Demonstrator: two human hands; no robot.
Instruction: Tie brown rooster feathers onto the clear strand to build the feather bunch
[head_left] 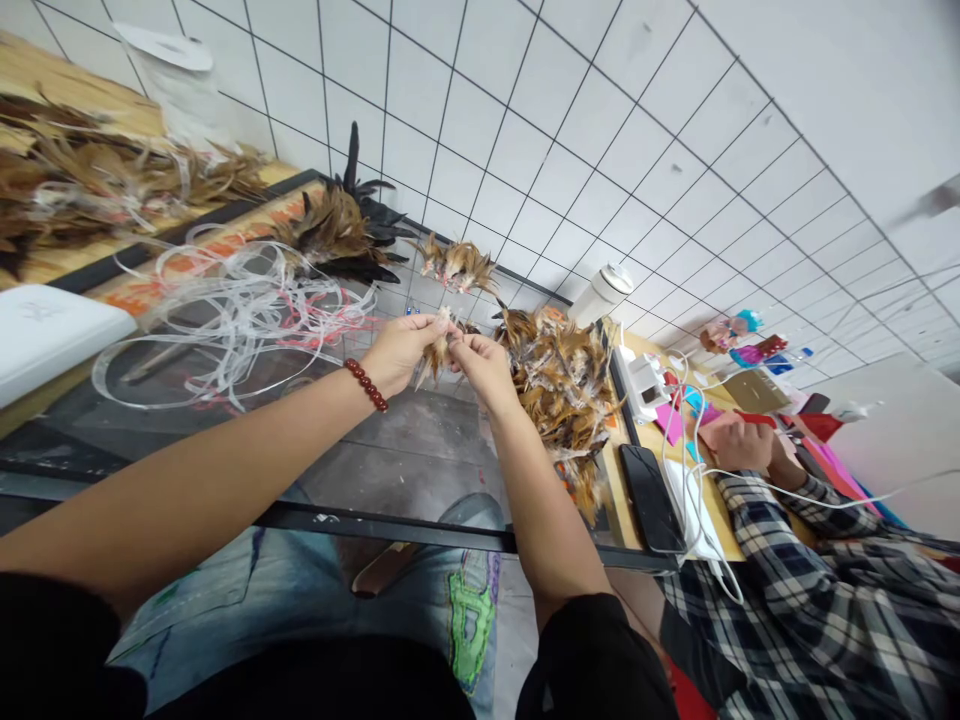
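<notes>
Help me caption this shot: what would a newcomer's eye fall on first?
Probably the big brown feather pile, right of the hands, or the tangled white ribbon spread on the left. Between them, the left hand and right hand pinch a small tuft.

Craft workshop | feather piles (562,375), ribbon tangle (232,310) on worktable (405,450)

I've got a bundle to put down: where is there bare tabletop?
The widest bare patch of tabletop lies between the left forearm and right forearm, behind the black front edge. It is crowded on the left with tangled ribbons, and on the right with the feather pile, then the phone and charger.
</notes>
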